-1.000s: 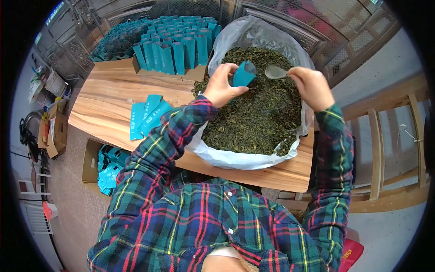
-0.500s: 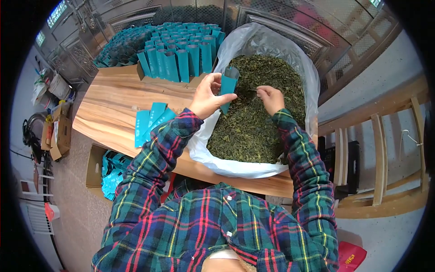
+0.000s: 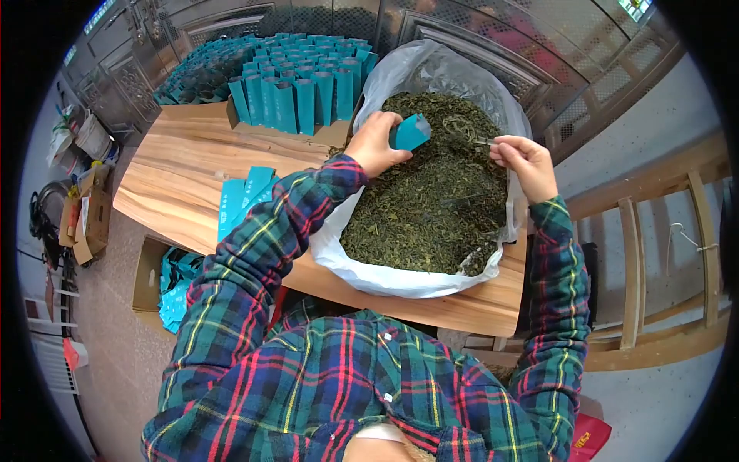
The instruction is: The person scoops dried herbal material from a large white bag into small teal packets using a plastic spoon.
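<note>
My left hand (image 3: pixel 376 145) is closed around a teal packet (image 3: pixel 410 133), which tilts so that its open mouth faces right, over the leaves. Between the fingertips of my right hand (image 3: pixel 527 160) is the thin, shiny handle of a spoon (image 3: pixel 483 142). Its bowl end is hard to make out among the dried tea leaves, close to the packet's mouth. Beneath both hands, a large white plastic bag (image 3: pixel 408 283) lies wide open, holding a broad heap of dark green tea leaves (image 3: pixel 423 215).
Many upright teal packets (image 3: pixel 304 104) stand in a cardboard box at the table's back left. Flat packets (image 3: pixel 240 196) lie on the wooden table (image 3: pixel 173 173) by my left forearm. A floor carton (image 3: pixel 146 285) holds more packets. Wooden rails (image 3: pixel 630 269) stand at right.
The packet has gone from nearly upright to tilted, its mouth turned rightward. My right hand has moved right and up from over the leaves, and the spoon handle now shows.
</note>
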Demonstrator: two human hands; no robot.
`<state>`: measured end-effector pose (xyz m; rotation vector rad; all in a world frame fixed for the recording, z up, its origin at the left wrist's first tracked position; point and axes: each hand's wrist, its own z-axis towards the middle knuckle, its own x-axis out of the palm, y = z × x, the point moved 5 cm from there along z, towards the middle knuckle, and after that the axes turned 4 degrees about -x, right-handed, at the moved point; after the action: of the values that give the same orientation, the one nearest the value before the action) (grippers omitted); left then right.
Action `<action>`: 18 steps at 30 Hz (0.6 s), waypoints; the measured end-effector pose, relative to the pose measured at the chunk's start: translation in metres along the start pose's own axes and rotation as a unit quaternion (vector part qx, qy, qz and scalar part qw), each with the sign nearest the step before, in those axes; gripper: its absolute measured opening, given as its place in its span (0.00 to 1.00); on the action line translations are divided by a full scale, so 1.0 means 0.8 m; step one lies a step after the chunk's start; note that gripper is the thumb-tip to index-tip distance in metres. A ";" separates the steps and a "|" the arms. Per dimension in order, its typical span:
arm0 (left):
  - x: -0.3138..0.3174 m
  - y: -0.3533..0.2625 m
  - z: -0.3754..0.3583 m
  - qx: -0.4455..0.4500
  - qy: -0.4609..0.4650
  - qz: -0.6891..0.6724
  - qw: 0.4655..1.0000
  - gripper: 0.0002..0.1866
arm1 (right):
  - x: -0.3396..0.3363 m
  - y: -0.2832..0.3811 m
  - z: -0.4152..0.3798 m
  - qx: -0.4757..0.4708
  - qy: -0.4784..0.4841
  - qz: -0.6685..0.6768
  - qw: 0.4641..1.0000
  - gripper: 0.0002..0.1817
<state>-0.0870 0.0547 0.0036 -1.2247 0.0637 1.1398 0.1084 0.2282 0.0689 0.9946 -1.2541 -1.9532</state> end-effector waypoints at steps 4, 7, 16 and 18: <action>0.003 -0.020 -0.001 0.046 -0.011 0.065 0.997 0.30 | 0.007 0.022 0.007 0.011 0.052 -0.012 0.999 0.10; -0.001 -0.042 -0.006 0.065 -0.026 0.119 0.990 0.29 | 0.018 0.049 0.020 -0.028 0.121 -0.157 0.980 0.09; 0.007 -0.080 -0.010 0.165 -0.083 0.285 0.941 0.28 | 0.084 0.105 0.031 -0.208 0.203 -0.546 0.786 0.07; 0.010 -0.081 -0.011 0.161 -0.075 0.272 0.946 0.28 | 0.087 0.105 0.033 -0.203 0.202 -0.553 0.782 0.06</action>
<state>-0.0327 0.0595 0.0407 -0.8395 0.4804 1.6250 0.0568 0.1535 0.1350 2.0167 0.1525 -2.4005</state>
